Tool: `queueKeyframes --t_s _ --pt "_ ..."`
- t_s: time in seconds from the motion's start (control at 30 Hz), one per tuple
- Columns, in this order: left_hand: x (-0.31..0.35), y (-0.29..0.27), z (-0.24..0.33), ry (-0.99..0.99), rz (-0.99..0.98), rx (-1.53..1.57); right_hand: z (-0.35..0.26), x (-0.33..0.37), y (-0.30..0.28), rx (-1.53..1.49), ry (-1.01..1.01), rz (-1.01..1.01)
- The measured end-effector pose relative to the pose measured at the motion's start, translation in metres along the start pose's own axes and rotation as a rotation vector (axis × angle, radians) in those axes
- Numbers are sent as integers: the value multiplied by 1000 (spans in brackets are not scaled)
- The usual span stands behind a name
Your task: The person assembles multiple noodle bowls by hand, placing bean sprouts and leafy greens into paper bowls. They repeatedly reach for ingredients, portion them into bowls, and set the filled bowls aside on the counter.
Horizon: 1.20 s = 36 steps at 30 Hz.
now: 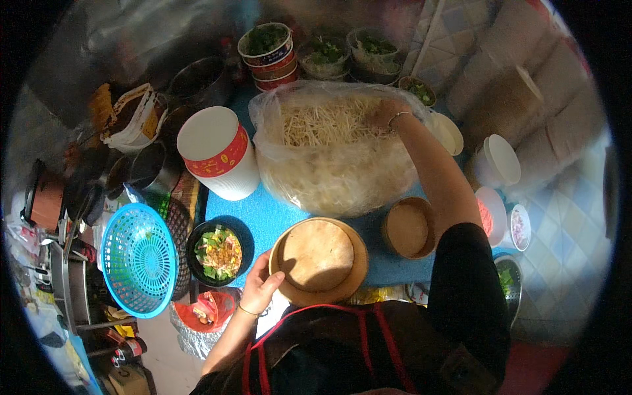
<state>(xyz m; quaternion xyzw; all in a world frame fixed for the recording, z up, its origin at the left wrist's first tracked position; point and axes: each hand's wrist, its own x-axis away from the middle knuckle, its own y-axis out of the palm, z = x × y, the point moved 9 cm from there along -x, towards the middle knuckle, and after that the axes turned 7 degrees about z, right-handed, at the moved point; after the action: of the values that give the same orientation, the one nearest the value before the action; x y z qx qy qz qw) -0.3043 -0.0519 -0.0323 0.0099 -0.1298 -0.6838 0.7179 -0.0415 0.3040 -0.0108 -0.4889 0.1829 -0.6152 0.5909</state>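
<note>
My left hand [258, 289] grips the rim of a tan paper bowl [359, 270] close to my body, thumb over the edge. Inside, only the bowl's bare bottom shows, part lit and part in shadow. My right arm stretches forward to a big clear plastic bag [336, 181] of bean sprouts [322, 125]. In shadow at the bag's right side, my right hand [385, 113] is among the sprouts, its fingers hidden. A black bowl [218, 251] of greens and chopped toppings stands left of the tan bowl. To its right is a smaller brown container [408, 227].
Stacked white paper tubs [220, 155] stand left of the bag on the blue tabletop [276, 222]. A blue plastic basket [139, 260] is at the left. Containers of greens [326, 49] line the back. At the right are white tubs [501, 160] and bowls of chopped food [520, 227].
</note>
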Motion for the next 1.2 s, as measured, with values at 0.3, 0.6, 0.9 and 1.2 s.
queueKeyframes --t_s 0.3,0.6,0.9,1.2 --pt "-15 -4 23 10 10 63 4 -24 25 -177 32 64" --pt "-58 2 112 100 141 277 -23 10 13 -233 -192 199" --pt "-208 74 62 -231 25 560 -29 9 19 -550 -229 369" --pt "-134 25 82 -231 122 -88 0 83 -48 -647 -117 484"
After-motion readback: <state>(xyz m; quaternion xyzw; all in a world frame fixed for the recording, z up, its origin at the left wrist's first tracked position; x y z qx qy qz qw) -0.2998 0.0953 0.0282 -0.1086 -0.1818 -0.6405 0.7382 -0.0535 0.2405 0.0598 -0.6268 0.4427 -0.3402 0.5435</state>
